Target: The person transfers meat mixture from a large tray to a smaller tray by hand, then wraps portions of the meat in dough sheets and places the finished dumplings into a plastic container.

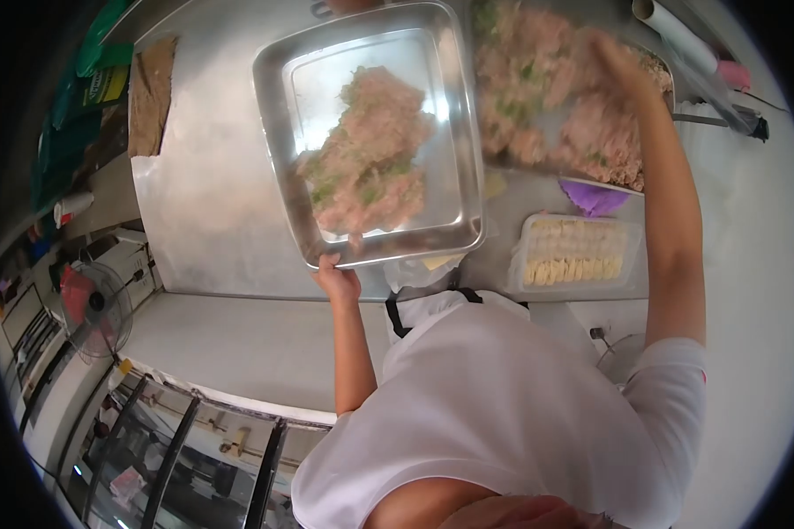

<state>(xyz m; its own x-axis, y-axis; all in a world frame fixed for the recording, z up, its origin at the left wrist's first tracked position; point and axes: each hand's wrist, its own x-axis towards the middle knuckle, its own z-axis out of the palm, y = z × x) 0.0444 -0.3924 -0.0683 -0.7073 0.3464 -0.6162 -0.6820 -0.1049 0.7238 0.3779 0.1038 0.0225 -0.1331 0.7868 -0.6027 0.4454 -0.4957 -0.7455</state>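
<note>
A rectangular metal tray (278,141) holds a mound of raw minced meat (370,159) with chopped green bits through it. My left hand (337,280) grips this tray's near rim, at its left corner. At upper right, a second tray (625,186) is filled with more of the same minced meat (525,79). My right hand (610,63) is over or in that meat, smeared by motion. Its fingers cannot be made out, nor can I tell whether it holds any meat.
A plastic container (582,256) with rows of pale yellow pieces sits near the table edge. Beside it lies a purple cloth (594,197). A white roll (675,28) is at upper right, cardboard (152,95) at far left. A fan (97,309) stands off the steel table (198,194).
</note>
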